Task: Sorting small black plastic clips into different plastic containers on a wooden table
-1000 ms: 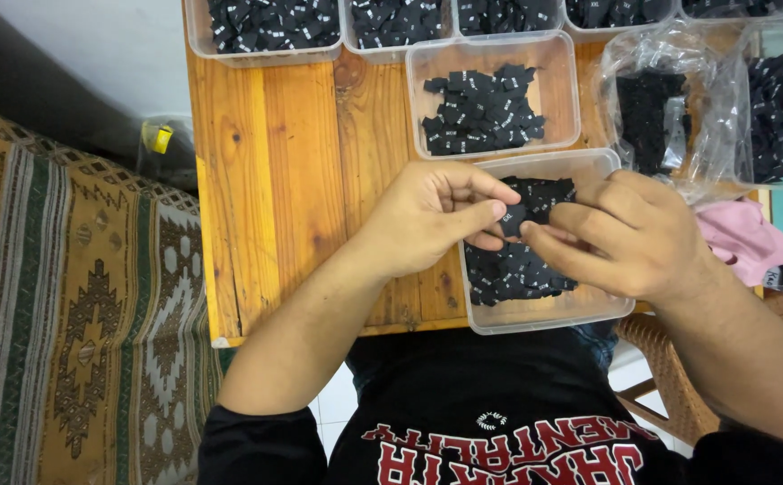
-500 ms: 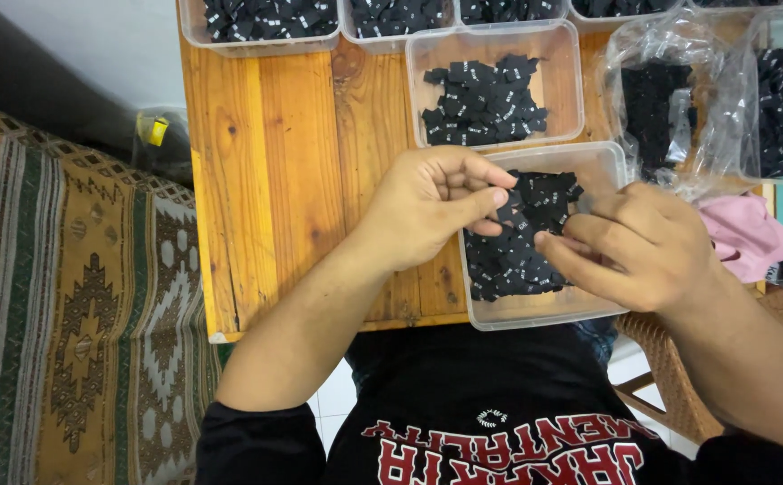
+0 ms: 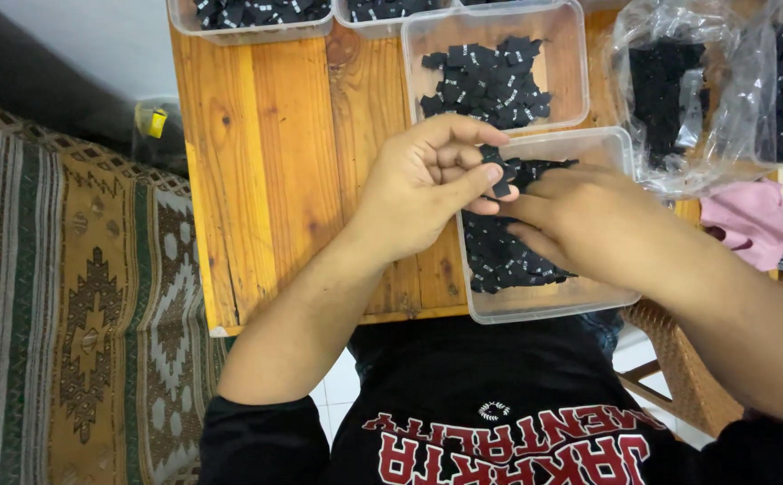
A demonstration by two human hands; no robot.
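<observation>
Head view: the left hand (image 3: 418, 193) pinches a small black label (image 3: 502, 189) between thumb and forefinger, over the near clear plastic tub (image 3: 549, 307) of black labels on the wooden table (image 3: 266, 171); the right hand (image 3: 589, 224) lies just beside it, fingers flat over the pile, its grip impossible to tell; a second tub (image 3: 571, 63) sits behind; a clear bag (image 3: 688, 90) lies right.

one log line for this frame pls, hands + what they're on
left hand: pinching small black piece | right hand: fingers in clear tub of black pieces | surface: wooden table
</observation>
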